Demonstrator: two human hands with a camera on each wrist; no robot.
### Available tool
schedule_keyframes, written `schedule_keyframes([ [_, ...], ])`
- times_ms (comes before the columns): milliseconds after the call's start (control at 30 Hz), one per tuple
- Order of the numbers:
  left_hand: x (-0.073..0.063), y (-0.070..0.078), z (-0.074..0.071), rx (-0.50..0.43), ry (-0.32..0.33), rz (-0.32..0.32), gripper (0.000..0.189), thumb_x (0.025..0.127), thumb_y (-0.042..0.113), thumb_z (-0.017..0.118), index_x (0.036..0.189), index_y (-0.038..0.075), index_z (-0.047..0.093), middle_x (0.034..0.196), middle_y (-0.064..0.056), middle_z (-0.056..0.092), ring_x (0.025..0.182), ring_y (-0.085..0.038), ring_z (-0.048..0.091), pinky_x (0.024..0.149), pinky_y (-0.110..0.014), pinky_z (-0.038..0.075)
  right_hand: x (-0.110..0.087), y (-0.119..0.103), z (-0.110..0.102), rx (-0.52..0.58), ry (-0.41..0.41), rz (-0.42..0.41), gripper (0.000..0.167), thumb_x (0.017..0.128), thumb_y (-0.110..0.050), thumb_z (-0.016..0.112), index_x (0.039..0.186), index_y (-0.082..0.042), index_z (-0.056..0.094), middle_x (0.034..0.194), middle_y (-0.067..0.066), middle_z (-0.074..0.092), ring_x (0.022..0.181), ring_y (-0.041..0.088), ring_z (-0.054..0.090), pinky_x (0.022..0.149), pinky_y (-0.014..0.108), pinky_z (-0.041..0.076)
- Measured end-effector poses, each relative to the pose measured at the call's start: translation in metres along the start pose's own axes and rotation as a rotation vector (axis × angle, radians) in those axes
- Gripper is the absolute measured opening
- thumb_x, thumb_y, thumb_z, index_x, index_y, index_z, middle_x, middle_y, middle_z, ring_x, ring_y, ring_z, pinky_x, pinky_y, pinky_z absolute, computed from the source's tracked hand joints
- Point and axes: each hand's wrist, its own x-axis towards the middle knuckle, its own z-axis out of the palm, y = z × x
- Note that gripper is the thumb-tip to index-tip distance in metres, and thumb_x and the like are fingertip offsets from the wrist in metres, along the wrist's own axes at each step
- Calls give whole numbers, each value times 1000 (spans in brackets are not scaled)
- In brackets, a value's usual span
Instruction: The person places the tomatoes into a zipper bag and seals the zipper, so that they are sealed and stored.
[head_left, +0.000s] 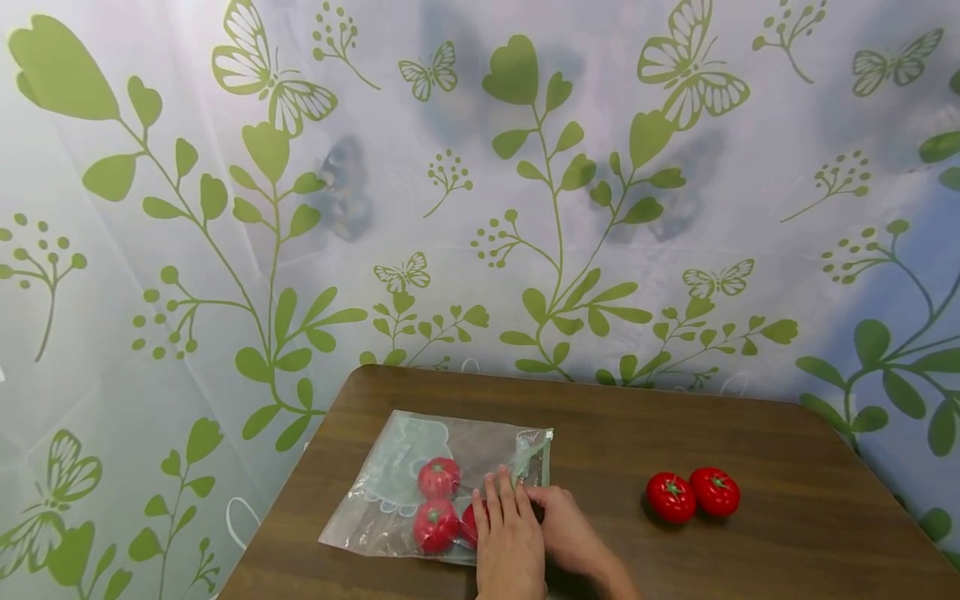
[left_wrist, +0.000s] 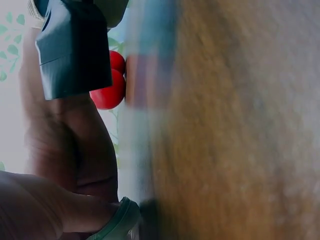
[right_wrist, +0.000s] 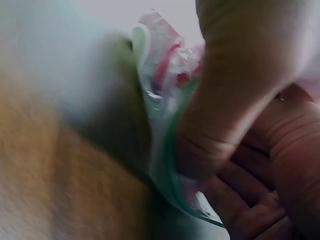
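Three red tomatoes (head_left: 437,527) show through a clear plastic bag (head_left: 390,500) that lies flat on the left part of a brown wooden table (head_left: 637,442), the third of them partly covered by the person's left hand (head_left: 512,537). From where I stand, that hand comes in from the near side, its fingers straight and close together on top of the bag by its open end. Close up, a thumb lies against the bag's green edge (head_left: 547,462); whether thumb and fingers pinch the plastic between them, I cannot tell. Just beside it, on the right, the right hand (head_left: 573,529) reaches toward the same end, its fingers mostly hidden behind the left, so I cannot tell whether they grip anything. A small white slider (head_left: 550,434) sits at the far corner of that edge, and a pale printed patch (head_left: 405,454) shows on the bag near the tomatoes. Two more tomatoes (head_left: 671,497) lie side by side on the bare wood, well apart from the hands on the right. Behind the table hangs a pale curtain (head_left: 465,225) with green leaves and butterflies. A black box (left_wrist: 75,55) is worn on one wrist.
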Motion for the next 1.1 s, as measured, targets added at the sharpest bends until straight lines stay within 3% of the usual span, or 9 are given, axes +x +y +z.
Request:
schedule_keyframes([
  [167, 0, 1, 0, 8, 2, 5, 111, 60, 17, 106, 156, -1, 54, 172, -23, 41, 160, -46, 40, 130, -66, 30, -6, 1, -12, -1, -25, -19, 42, 86, -16, 92, 127, -17, 82, 124, -4, 82, 111, 0, 70, 102, 25, 57],
  [267, 0, 1, 0, 5, -25, -2, 108, 64, 16, 104, 157, 0, 53, 173, -22, 40, 161, -45, 38, 131, -66, 28, -10, 2, -24, 59, -63, -7, 46, 89, -21, 91, 133, -14, 79, 131, 2, 80, 118, 5, 72, 105, 27, 59],
  [433, 1, 1, -2, 21, -67, -5, 109, 64, 20, 105, 158, 1, 53, 174, -21, 39, 162, -44, 36, 132, -65, 27, -22, 3, -49, 206, -123, 33, 48, 96, -20, 86, 139, -5, 73, 139, 16, 76, 125, 28, 76, 103, 37, 62],
  [533, 1, 1, -2, 33, -76, -4, 112, 61, 22, 107, 158, 2, 53, 174, -20, 39, 163, -44, 36, 132, -65, 27, -30, 2, -66, 220, -126, 60, 49, 97, -20, 85, 140, -1, 72, 140, 20, 74, 127, 36, 75, 103, 41, 62],
  [733, 1, 0, 0, 45, -60, 3, 112, 59, 20, 106, 156, 3, 53, 173, -20, 40, 161, -44, 37, 131, -64, 28, -46, 1, -99, 164, -94, 103, 55, 95, -24, 88, 140, 1, 71, 139, 24, 74, 127, 38, 74, 103, 45, 62],
  [933, 1, -1, -1, 43, -67, 8, 115, 56, 22, 107, 156, 3, 54, 173, -20, 41, 161, -45, 37, 131, -65, 29, -63, 1, -131, 95, -47, 120, 56, 94, -30, 88, 141, -5, 72, 141, 20, 73, 127, 34, 74, 97, 25, 62],
  [1100, 1, -1, -1, 41, -61, 13, 116, 55, 23, 107, 156, 4, 54, 173, -20, 41, 161, -45, 38, 131, -65, 30, -75, 0, -155, 40, -8, 139, 56, 94, -30, 88, 143, -7, 71, 142, 17, 74, 122, 9, 76, 91, 23, 63],
])
